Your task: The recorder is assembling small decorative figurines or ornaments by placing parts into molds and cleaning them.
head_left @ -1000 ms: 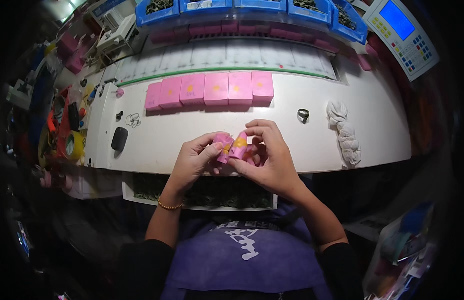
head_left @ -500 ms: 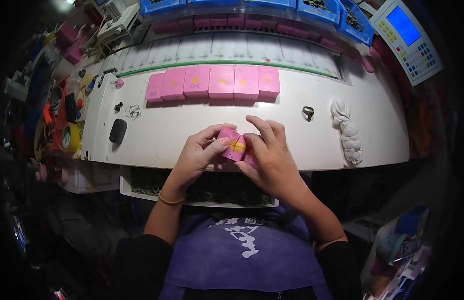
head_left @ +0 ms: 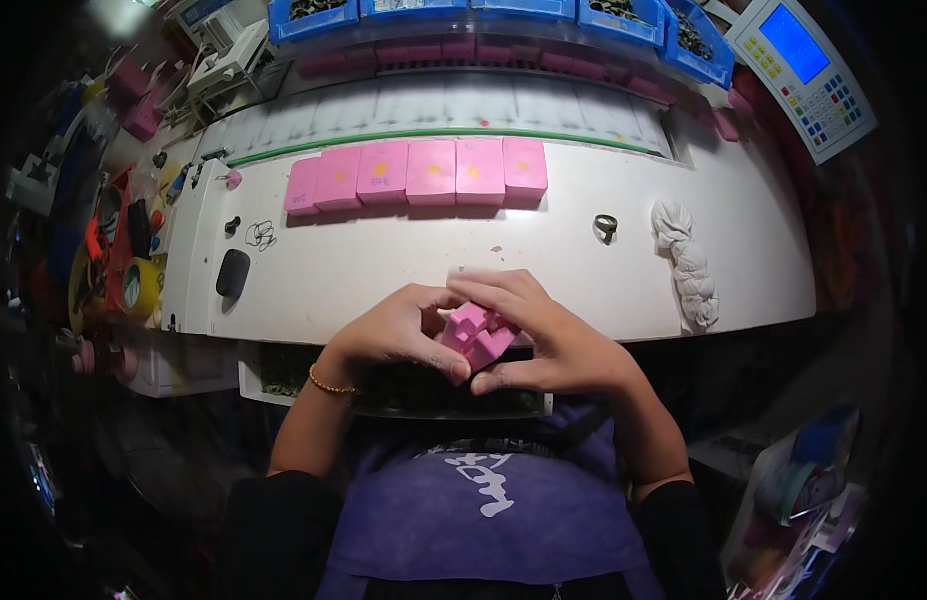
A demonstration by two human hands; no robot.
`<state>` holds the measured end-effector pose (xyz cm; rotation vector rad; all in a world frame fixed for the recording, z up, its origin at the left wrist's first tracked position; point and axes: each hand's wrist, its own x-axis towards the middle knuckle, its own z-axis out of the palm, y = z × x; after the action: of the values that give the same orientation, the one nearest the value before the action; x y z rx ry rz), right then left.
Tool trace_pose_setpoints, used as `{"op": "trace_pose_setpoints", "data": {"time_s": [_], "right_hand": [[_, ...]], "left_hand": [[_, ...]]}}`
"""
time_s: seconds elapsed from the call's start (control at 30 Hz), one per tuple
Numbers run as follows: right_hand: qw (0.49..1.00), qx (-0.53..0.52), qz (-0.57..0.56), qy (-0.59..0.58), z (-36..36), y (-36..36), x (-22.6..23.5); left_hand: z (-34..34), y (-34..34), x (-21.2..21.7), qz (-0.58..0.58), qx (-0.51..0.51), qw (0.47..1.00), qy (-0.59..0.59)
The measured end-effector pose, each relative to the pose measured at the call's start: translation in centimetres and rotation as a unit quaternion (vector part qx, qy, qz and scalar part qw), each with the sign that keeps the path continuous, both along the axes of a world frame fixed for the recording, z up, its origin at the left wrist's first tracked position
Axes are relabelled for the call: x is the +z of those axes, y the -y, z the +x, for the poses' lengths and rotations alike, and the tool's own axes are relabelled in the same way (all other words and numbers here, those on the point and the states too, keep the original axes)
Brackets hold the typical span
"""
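The single view looks from the person's head, through the left one of two side-by-side fisheye cameras, steeply down and forward over the purple apron [head_left: 413, 545] and across the desk [head_left: 573, 270]. The hands [head_left: 558, 345] lie near the centre, seen from above and from the wearer's side, near enough for both forearms [head_left: 653, 430] to show. Blue bins [head_left: 523, 8] beyond the desk are cut by the top edge. The picture is upright, its left the person's left; the wide lens bows the desk's near edge, and the corners fall into black.
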<state>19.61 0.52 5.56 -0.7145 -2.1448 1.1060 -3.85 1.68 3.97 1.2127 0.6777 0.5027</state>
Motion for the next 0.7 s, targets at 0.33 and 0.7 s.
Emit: {"op": "trace_pose_setpoints", "data": {"time_s": [0.33,0.7], "right_hand": [[0.994,-0.041,-0.073,-0.070,0.6,1.9,1.2],[0.967,-0.166,-0.129,-0.147,3.9,1.7,-0.8]], "left_hand": [[1.8,3.0,-2.7,-0.244,-0.058,0.962,0.110],[0.8,2.4,1.0,0.090,0.126,0.972,-0.178]]}}
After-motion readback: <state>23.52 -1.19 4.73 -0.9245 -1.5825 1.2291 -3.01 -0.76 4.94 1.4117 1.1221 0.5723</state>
